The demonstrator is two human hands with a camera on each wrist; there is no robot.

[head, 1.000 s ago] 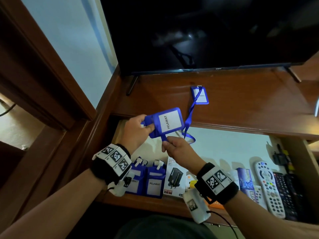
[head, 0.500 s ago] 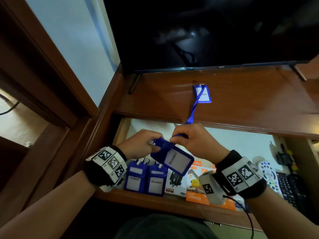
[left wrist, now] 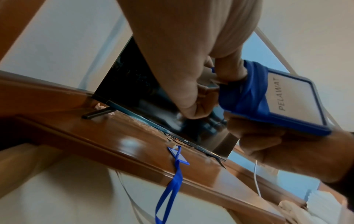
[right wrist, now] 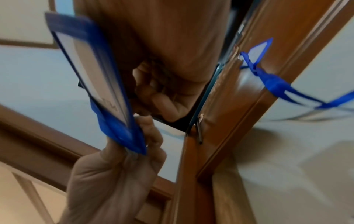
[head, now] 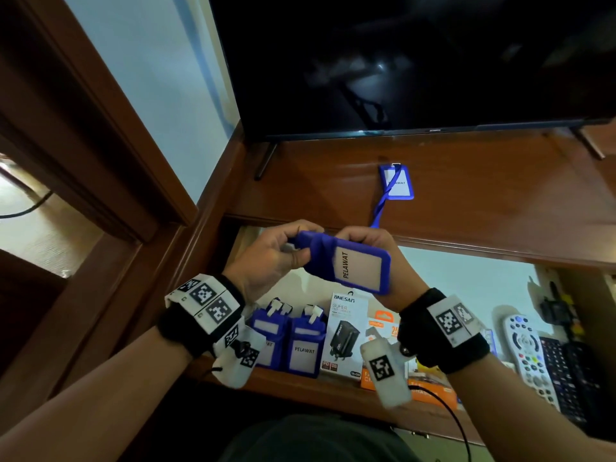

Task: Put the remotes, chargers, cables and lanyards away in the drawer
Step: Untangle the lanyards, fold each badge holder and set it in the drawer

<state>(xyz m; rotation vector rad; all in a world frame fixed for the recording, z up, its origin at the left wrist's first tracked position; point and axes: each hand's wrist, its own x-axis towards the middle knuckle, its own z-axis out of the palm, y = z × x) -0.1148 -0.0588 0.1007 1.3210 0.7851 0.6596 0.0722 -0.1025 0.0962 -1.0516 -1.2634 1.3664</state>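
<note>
Over the open drawer (head: 466, 278), both hands hold a blue lanyard badge holder (head: 353, 266) with a white "PELAWAT" card. Its strap is wound round the top end. My left hand (head: 296, 250) pinches that wrapped end (left wrist: 247, 91). My right hand (head: 346, 238) grips the holder from behind and below, its fingers mostly hidden. A second blue lanyard (head: 396, 181) lies on the shelf under the TV, its strap (left wrist: 172, 189) hanging over the front edge. In the drawer are two wrapped lanyards (head: 303, 348), charger boxes (head: 343, 338) and a white remote (head: 526, 355).
A black TV (head: 400, 61) stands on the wooden shelf (head: 500, 201) just behind the hands. A black remote (head: 566, 371) lies at the drawer's right end, beside dark chargers (head: 553, 308). An orange box (head: 383, 328) sits under my right wrist. A wooden frame (head: 100, 128) rises on the left.
The loose strap loop has been wound round the top of the badge holder. The holder dipped toward the drawer and is now turned sideways, held between both hands.
</note>
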